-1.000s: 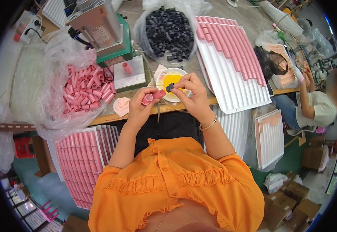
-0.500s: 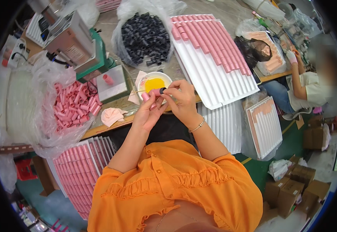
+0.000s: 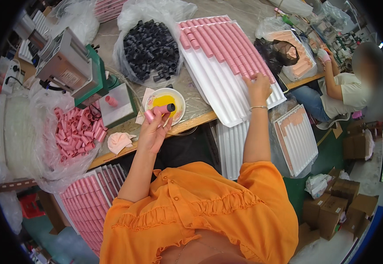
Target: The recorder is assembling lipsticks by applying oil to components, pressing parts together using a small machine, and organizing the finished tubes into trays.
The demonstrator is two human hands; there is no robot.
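My left hand (image 3: 153,132) is raised at the bench edge, its fingers closed round a pink tube with a black insert (image 3: 171,107) showing at one end. Another short pink tube (image 3: 149,115) seems to sit in the same fingers. Just behind it is a white bowl (image 3: 180,99) holding yellow liquid (image 3: 160,100). Over a white ribbed tray (image 3: 220,94), my right hand (image 3: 258,89) is bent with its fingertips pinched on a pink tube at the lower end of a row. The fingers partly hide that tube. Rows of pink tubes (image 3: 220,44) fill the tray's far part.
A bag of black inserts (image 3: 151,50) lies behind the bowl. At left are a bench press (image 3: 64,66) and a bag of pink tubes (image 3: 79,132). A crumpled cloth (image 3: 120,141) lies at the bench edge. A co-worker (image 3: 345,90) sits at the right.
My right hand has left the black-ended tube and reached right to the tubes on the tray. My left hand keeps its hold and has shifted slightly left. The whole view has moved a little.
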